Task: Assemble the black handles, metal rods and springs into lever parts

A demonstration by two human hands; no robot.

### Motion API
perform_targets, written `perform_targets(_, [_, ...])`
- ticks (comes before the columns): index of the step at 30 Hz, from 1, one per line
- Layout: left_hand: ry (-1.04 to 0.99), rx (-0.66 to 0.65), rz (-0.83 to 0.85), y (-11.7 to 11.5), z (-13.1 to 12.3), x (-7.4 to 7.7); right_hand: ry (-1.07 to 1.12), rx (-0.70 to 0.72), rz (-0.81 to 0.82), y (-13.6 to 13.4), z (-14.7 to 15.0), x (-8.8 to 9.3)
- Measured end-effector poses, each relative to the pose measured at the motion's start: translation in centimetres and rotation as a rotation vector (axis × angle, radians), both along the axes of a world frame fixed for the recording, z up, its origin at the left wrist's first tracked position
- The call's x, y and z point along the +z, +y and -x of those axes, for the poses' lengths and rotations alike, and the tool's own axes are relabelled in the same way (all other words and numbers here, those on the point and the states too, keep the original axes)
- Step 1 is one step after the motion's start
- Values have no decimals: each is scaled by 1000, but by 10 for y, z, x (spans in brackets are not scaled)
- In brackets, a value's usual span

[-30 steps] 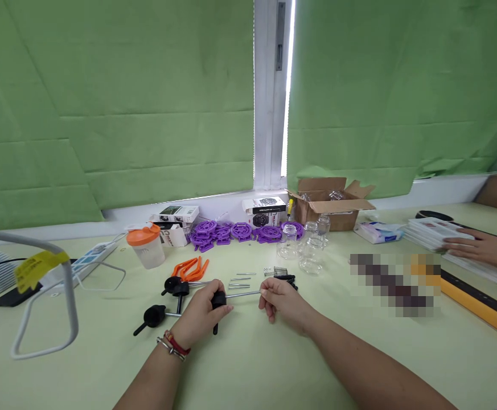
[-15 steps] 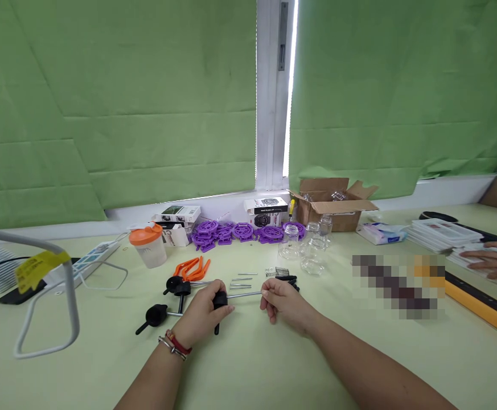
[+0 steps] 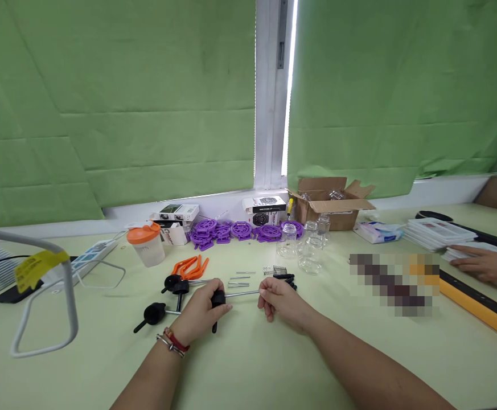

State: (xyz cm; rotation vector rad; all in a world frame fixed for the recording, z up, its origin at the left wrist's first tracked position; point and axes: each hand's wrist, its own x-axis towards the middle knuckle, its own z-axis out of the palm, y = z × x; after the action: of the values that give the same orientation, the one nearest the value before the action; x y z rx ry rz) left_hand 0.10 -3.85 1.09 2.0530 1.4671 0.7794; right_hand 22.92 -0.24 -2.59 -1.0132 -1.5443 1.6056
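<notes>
A black round part with a handle [image 3: 218, 298] is gripped in my left hand [image 3: 203, 310], low over the table. From it a thin metal rod [image 3: 242, 294] runs right, and my right hand [image 3: 276, 299] pinches its far end. Similar black parts with rods [image 3: 154, 312] lie left of my left hand. Behind the hands are loose metal pins [image 3: 238, 284], springs [image 3: 279, 270] and, partly hidden by my right hand, small black pieces [image 3: 290, 279]. Orange clips [image 3: 191, 266] rest behind the black parts.
Purple plastic parts [image 3: 242, 230], glass jars [image 3: 310, 256] and an open cardboard box [image 3: 333, 210] stand at the back. An orange-lidded cup [image 3: 146, 245] and a white wire frame [image 3: 74, 302] are left. A co-worker's hand [image 3: 483, 262] touches white trays [image 3: 438, 232] at right.
The view has shifted slightly. Both my hands keep their hold on the part and rod. At the right, the co-worker's hand has moved a little over the trays, and a second hand shows at the edge.
</notes>
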Motion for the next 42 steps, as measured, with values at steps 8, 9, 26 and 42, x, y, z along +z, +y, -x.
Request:
perform_targets(8, [-1,-10,-15,1,1,-1,-13,-4,4,2,1,-2])
perform_targets(9, [0,-11,-17,1,1,-1,-16,-2,5,2,1,-1])
perform_targets(26, [11,-6,-32,0,0,1,-15,24,17,1,1,-4])
perform_targets(42, [46,-5,-25,1,0,2,-40,17,21,0,1,-1])
